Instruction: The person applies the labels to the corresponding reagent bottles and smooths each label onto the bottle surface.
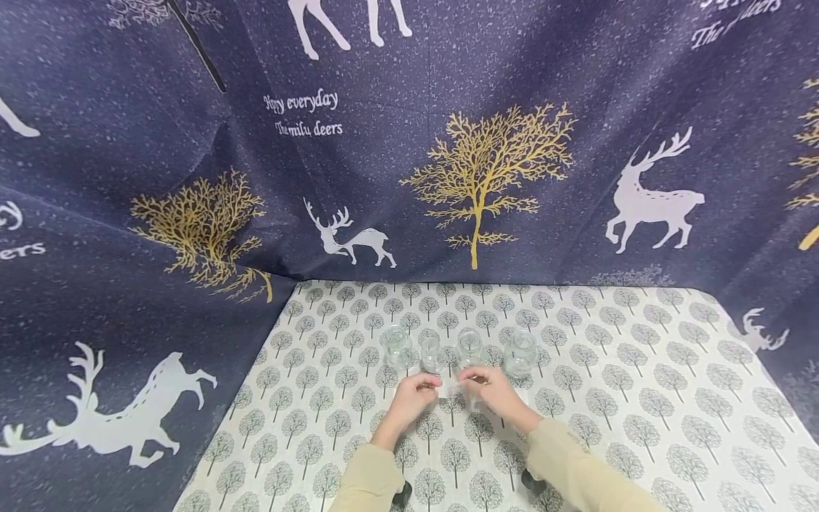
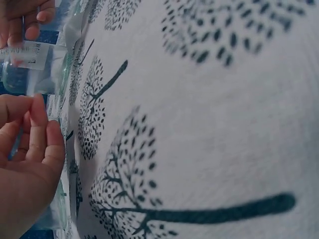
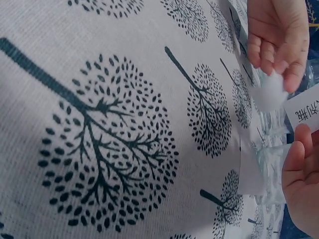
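Observation:
In the head view my left hand (image 1: 414,397) and right hand (image 1: 491,390) meet in front of a row of clear glass jars, fingertips a short gap apart. The right hand (image 3: 303,181) pinches the edge of a white paper label (image 3: 305,107) printed with dark characters. At the top of the right wrist view, the left hand (image 3: 280,37) pinches a small white piece (image 3: 271,93), rounded and blurred; I cannot tell what it is. In the left wrist view the left thumb and fingers (image 2: 37,124) are bent together, and the label (image 2: 32,56) shows beyond them.
The glass jars stand side by side: a left jar (image 1: 398,346), a narrower one (image 1: 431,350), a third (image 1: 470,343) and a right jar (image 1: 521,350). A white card (image 3: 250,172) lies before them on the tree-print cloth (image 1: 454,455). A dark deer-print curtain (image 1: 358,163) hangs behind.

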Demonstrator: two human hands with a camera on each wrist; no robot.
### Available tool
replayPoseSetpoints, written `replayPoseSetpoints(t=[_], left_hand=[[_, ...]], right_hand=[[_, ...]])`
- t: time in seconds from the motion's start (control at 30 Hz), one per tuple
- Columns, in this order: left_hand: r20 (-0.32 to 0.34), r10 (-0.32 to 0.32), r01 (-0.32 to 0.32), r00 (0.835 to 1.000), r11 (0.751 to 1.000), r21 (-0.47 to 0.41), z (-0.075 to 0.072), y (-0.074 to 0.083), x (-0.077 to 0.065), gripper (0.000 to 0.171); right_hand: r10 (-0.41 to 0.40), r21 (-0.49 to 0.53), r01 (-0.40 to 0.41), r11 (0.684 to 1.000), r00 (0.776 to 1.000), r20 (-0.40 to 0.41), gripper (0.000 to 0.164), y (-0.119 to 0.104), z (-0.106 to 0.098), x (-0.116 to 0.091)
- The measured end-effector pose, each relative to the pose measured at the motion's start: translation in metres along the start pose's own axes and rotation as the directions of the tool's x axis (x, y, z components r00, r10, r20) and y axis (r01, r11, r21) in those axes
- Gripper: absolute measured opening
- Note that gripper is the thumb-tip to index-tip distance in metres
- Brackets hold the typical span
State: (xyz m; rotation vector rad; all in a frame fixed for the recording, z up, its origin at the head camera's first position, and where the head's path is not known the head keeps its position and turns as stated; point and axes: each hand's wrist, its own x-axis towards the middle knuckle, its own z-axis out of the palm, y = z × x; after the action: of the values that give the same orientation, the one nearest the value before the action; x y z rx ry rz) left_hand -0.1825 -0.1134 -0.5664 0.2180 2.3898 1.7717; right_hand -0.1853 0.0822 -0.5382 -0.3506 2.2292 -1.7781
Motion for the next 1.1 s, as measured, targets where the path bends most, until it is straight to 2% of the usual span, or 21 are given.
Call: replayPoseSetpoints(t=[0.13,0.2,0.3,0.37,0.5,0.63,0.7,0.73,0.83,0.97,1.1], left_hand=[[-0.003,-0.090,0.090,0.996,0.993,0.071,0.002,-0.003,0.002,0.028],[-0.013,-0.105,0.106,0.994,0.986,0.130,0.003,-0.004,0.003,0.029],[-0.039,-0.056,0.064,0.998,0.966,0.251,0.004,-0.004,0.003,0.030],[-0.058,0.002,0.019,0.998,0.934,0.358,0.004,-0.004,0.002,0.029],[-0.074,0.075,-0.028,0.994,0.864,0.503,0.002,-0.003,0.000,0.029],[-0.089,0.100,-0.029,0.991,0.813,0.581,0.001,0.001,-0.001,0.027],[-0.106,0.114,-0.029,0.988,0.804,0.594,0.001,0.005,-0.001,0.025],[-0.114,0.128,-0.035,0.985,0.803,0.595,0.002,0.007,0.000,0.022],[-0.109,0.137,-0.059,0.985,0.843,0.535,0.003,0.017,0.001,0.018],[-0.028,0.093,-0.073,0.995,0.905,0.419,0.005,0.032,-0.001,0.019],[0.054,0.058,-0.073,0.997,0.932,0.354,0.008,0.039,-0.003,0.019]], right_hand=[[-0.026,-0.029,0.026,0.999,1.000,-0.007,0.021,-0.001,-0.002,0.000],[-0.030,-0.022,0.030,0.999,1.000,-0.002,0.020,-0.004,-0.002,-0.001],[-0.039,-0.039,0.038,0.999,0.999,-0.008,0.018,-0.015,-0.001,-0.005],[-0.041,-0.059,0.041,0.997,0.999,-0.013,0.017,-0.023,0.000,-0.009],[-0.075,-0.120,0.071,0.990,0.997,-0.030,0.016,-0.034,0.001,-0.013],[-0.097,-0.118,0.094,0.989,0.995,-0.027,0.017,-0.025,0.002,-0.011],[-0.086,-0.110,0.083,0.990,0.996,-0.021,0.017,-0.014,0.002,-0.007],[-0.077,-0.113,0.075,0.991,0.997,-0.019,0.017,-0.008,0.003,-0.005],[-0.063,-0.106,0.061,0.992,0.998,-0.008,0.018,0.005,0.003,0.000],[-0.057,-0.077,0.057,0.995,0.998,0.010,0.019,0.009,0.004,0.001],[-0.042,-0.065,0.044,0.997,0.999,0.031,0.019,0.009,0.005,0.000]])
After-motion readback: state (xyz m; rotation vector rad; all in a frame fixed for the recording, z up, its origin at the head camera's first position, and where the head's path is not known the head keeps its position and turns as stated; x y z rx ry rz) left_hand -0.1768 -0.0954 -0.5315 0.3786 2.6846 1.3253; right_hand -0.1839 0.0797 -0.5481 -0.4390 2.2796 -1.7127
